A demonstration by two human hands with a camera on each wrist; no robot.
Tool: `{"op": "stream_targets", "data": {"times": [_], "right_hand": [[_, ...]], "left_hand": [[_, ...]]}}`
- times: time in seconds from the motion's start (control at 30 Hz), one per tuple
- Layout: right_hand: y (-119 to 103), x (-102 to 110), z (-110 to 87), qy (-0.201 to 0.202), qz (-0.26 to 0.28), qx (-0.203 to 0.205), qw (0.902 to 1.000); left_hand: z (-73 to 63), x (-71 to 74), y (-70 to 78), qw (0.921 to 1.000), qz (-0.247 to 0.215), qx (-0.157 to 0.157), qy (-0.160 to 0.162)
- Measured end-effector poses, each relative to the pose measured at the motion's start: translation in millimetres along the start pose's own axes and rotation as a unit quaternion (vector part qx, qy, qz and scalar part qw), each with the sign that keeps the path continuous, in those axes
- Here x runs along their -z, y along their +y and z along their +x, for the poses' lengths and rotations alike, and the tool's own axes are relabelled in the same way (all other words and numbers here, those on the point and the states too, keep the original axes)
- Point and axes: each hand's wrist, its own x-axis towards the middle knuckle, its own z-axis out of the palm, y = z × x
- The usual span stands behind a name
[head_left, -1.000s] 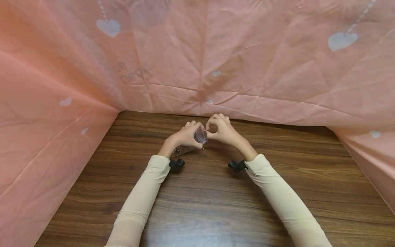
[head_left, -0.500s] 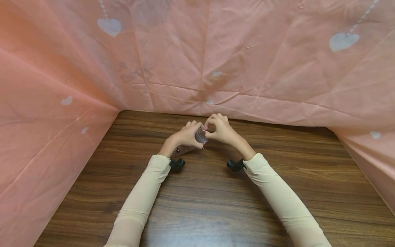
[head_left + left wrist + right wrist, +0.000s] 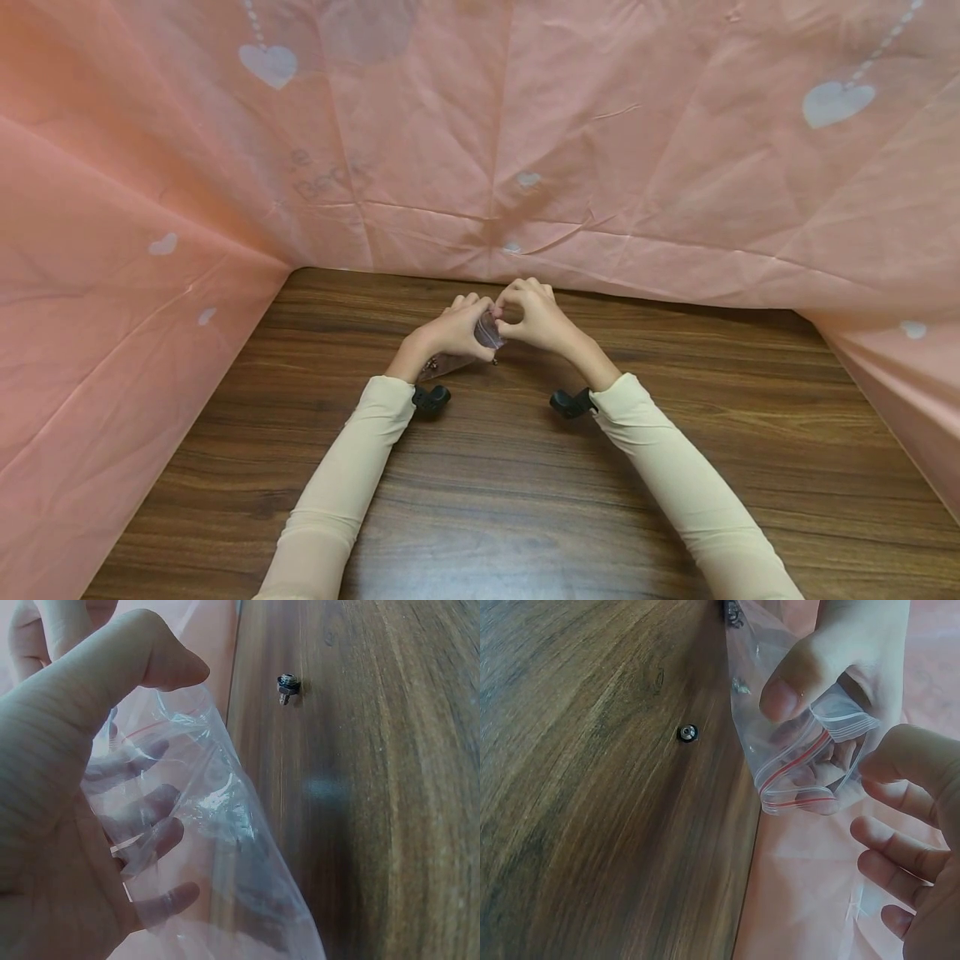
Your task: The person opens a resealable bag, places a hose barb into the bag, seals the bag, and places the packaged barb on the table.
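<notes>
A clear zip-lock bag with a red line along its seal hangs in my left hand. The left thumb lies on the near side of the bag, and the other fingers show through the plastic in the left wrist view. Its mouth gapes open in the right wrist view. At the mouth's far edge, my right hand pinches the plastic between thumb and index finger, its other fingers loosely curled. Several small dark metal pieces lie at the bag's lower end. One small metal fitting stands on the table below the hands.
The brown wood-grain table reaches back to a pink cloth with white hearts, which rises behind it and along both sides. Each wrist wears a black camera, such as the left wrist camera.
My right hand has shifted slightly left, closer to the left hand at the bag's mouth. The left hand and the fitting on the table stay about where they were.
</notes>
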Motion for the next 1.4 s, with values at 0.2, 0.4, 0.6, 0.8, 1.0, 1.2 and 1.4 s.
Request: {"op": "stream_targets", "data": {"times": [0.2, 0.4, 0.6, 0.8, 1.0, 1.2, 1.4], "right_hand": [[1, 1, -0.7, 0.006, -0.014, 0.004, 0.9999], [2, 2, -2.2, 0.006, -0.016, 0.007, 0.9998], [4, 1, -4.6, 0.005, -0.015, 0.01, 0.9998], [6, 0, -8.2, -0.005, -0.016, 0.005, 0.9998], [8, -1, -12.0, -0.008, -0.017, 0.003, 0.9998], [8, 0, -16.4, -0.021, -0.017, -0.005, 0.9996], [9, 1, -22.7, -0.028, -0.025, 0.0, 0.9993]], "left_hand": [[-0.2, 0.7, 0.9, 1.0, 0.004, 0.001, 0.0], [-0.8, 1.1, 1.8, 1.0, 0.001, 0.002, 0.0], [-1.5, 1.0, 1.2, 1.0, 0.0, -0.001, 0.006], [-2.5, 1.3, -0.2, 0.9998, -0.006, -0.003, 0.018], [-2.6, 2.7, -2.2, 0.9998, -0.005, 0.004, 0.019], [-3.3, 6.3, -3.7, 0.9996, -0.003, 0.006, 0.026], [-4.6, 10.6, -2.9, 0.9996, -0.007, 0.012, 0.025]]}}
